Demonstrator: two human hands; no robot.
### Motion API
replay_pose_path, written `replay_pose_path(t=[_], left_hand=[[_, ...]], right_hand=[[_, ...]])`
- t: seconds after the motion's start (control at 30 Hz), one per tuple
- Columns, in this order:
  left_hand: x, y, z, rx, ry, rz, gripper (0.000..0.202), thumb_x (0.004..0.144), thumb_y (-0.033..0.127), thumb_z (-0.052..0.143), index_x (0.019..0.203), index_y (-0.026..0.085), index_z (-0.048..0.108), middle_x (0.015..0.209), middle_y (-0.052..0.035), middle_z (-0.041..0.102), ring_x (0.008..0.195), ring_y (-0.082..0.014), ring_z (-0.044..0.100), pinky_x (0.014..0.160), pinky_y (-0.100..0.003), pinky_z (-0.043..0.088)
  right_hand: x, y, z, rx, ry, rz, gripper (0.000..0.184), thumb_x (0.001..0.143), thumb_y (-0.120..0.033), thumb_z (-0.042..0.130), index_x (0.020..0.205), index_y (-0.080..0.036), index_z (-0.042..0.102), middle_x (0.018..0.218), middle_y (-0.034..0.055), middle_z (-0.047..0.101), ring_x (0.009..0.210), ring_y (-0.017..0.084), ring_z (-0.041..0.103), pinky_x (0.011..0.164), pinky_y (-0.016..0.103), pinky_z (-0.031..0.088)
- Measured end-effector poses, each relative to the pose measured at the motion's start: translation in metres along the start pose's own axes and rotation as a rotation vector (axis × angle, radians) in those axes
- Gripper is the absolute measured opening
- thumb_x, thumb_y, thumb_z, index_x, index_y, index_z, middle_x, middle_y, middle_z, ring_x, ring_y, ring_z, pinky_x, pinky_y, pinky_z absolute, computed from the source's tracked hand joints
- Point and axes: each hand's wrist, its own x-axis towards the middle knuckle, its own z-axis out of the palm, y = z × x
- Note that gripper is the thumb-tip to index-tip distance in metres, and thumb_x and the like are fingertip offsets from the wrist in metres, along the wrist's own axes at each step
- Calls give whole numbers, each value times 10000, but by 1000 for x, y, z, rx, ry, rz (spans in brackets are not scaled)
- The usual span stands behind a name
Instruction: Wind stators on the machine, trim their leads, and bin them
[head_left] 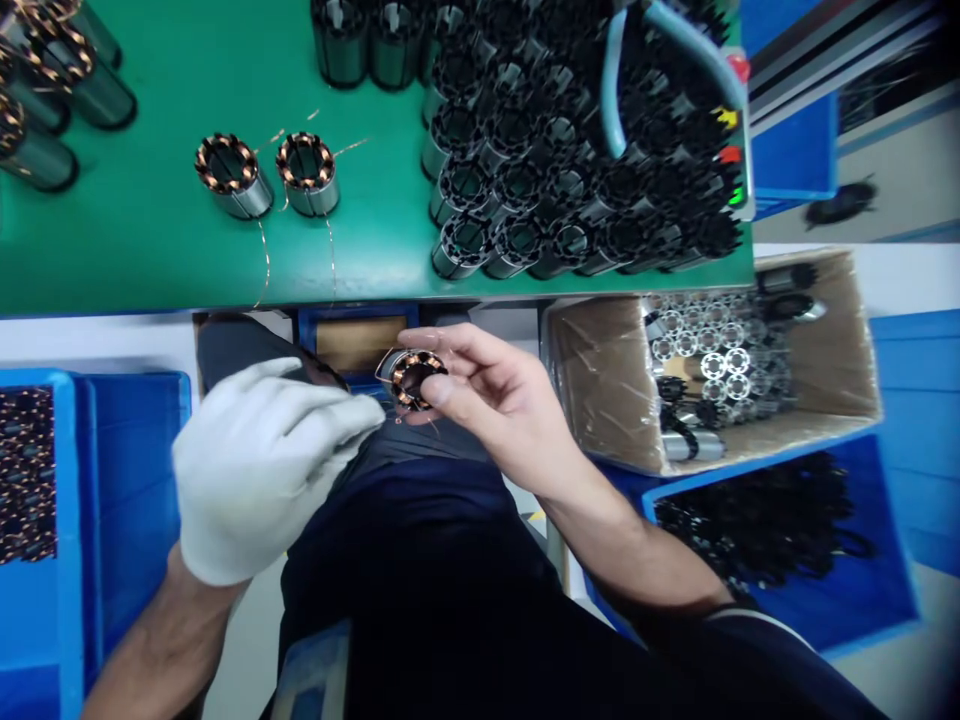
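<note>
My bare right hand (495,395) holds a wound motor stator (405,380) by its rim, thumb on the near side, above my lap. Copper windings ring its open end, and thin wire ends stick out from it. My left hand (277,450), in a white glove, is just left of the stator with its fingertips pressed together; whatever they pinch is hidden. On the green bench stand two more wound stators (236,178) (307,175), each with loose copper wires trailing from it.
Rows of unwound stator cores (517,190) fill the bench's right side, with blue-handled pliers (615,85) lying on top. More wound stators (97,85) stand far left. A lined carton (832,360) of metal cores and a blue bin (892,560) of black parts are at right.
</note>
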Motion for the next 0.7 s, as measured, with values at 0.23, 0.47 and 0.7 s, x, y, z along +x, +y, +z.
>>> replay_pose_path(t=[0.23, 0.47, 0.7], left_hand=[[-23, -54, 56, -95, -242, -151, 145, 1019, 372, 815, 1002, 271, 917, 958, -27, 896, 855, -243, 845, 817, -351, 648], [-4, 7, 30, -374, 193, -222, 157, 909, 278, 977, 1048, 284, 905, 1263, -36, 871, 1182, -230, 839, 1036, -335, 702], [-27, -12, 68, -645, 185, -408, 79, 1019, 232, 820, 945, 229, 792, 1116, -59, 827, 1106, -217, 801, 1015, -336, 671]], right_hand=[[-6, 0, -20, -13, -6, -25, 468, 1021, -490, 921, 1376, -228, 764, 1093, 41, 861, 927, 168, 847, 807, 277, 749], [-3, 7, -5, -111, -33, -57, 432, 1025, -398, 924, 1374, -199, 765, 1110, 51, 875, 963, 159, 851, 868, 248, 703], [-6, 6, -7, -64, -161, -29, 466, 1052, -431, 885, 1438, -214, 741, 1192, 63, 874, 1064, 189, 861, 898, 269, 700]])
